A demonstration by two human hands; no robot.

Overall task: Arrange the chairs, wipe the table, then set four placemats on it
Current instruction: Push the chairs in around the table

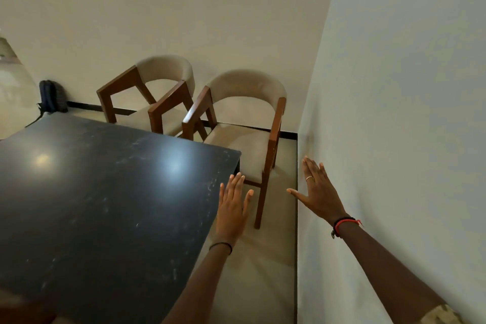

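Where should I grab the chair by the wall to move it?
Probably the two wooden arms of the nearer chair, coming from its open front. They stick out like handles, one on each side, while the padded back is round and smooth. Both the left hand and right hand are free.

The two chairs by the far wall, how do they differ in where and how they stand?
The left chair stands farther back and is turned at an angle; the right chair sits nearer, by the side wall, at the table corner. Both have beige cushions, curved backs and brown wooden frames.
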